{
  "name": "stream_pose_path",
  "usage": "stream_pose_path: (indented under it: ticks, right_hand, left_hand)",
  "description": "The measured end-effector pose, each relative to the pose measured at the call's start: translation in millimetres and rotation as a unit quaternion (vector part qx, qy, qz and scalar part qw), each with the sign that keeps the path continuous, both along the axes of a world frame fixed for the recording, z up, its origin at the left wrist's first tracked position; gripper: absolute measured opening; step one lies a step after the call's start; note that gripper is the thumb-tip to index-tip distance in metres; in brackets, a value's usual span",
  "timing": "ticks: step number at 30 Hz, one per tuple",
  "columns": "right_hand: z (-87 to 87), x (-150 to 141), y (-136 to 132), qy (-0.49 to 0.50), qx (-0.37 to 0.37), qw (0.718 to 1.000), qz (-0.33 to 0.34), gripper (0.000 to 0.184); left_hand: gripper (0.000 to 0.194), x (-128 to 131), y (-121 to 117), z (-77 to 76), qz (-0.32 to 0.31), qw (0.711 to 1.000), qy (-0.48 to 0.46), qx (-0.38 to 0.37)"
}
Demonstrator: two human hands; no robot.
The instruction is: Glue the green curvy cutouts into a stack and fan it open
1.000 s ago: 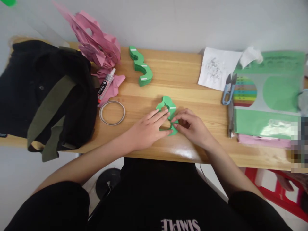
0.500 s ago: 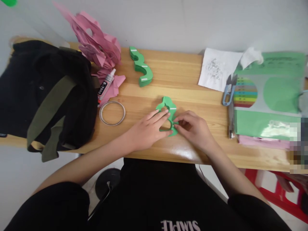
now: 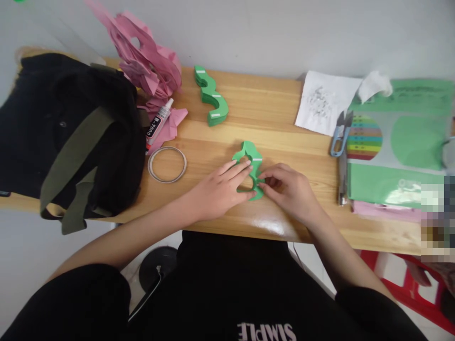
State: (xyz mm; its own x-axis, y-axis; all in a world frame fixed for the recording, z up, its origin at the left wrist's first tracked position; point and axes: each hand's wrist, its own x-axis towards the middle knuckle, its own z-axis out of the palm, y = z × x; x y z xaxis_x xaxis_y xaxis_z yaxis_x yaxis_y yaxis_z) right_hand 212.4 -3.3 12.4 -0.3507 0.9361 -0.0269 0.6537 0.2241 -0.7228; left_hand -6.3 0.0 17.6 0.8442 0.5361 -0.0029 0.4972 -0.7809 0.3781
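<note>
A wavy green paper cutout [image 3: 256,166] lies on the wooden table in front of me, with a short white strip across its upper part. My left hand [image 3: 222,189] rests flat on its left side, fingers stretched out and pressing it down. At the cutout's lower right edge, my right hand [image 3: 289,192] is closed in a pinch of thumb and forefinger. Whatever is between those fingertips is too small to make out. Farther back sits a stack of similar green cutouts [image 3: 218,104], the top one bearing several white strips.
On the left are a black bag [image 3: 71,142], crumpled pink paper [image 3: 149,61], a B-7000 glue tube [image 3: 159,124] and a tape roll [image 3: 150,173]. To the right lie white paper [image 3: 309,113] with scraps, blue-handled snips [image 3: 339,141] and a green packet [image 3: 377,182].
The view has shifted slightly. Both hands keep nearly the same places on the green paper cutout, the left still flat and the right still pinching at the edge.
</note>
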Motion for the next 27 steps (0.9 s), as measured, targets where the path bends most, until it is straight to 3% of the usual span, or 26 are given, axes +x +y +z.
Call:
stream_pose_path:
  ticks: [14,20,24,27]
  right_hand:
    - [2.0,-1,-8,-0.039,0.045,0.998,0.017,0.007]
    - [0.5,-2,-9,-0.041,0.047,0.998,-0.008,0.008]
    - [11.0,13,-2,0.011,-0.017,1.000,-0.003,0.011]
    - [28.5,38,14,-0.011,-0.013,0.996,-0.085,0.015]
  left_hand:
    - [0.034,0,0,-0.1,-0.001,1.000,-0.007,0.013]
    - [0.034,0,-1,0.3,0.002,1.000,-0.010,-0.002]
    - [0.036,-1,-1,-1.3,0.006,1.000,-0.004,-0.019]
    - [0.037,-2,0,0.1,0.007,0.999,0.010,-0.037]
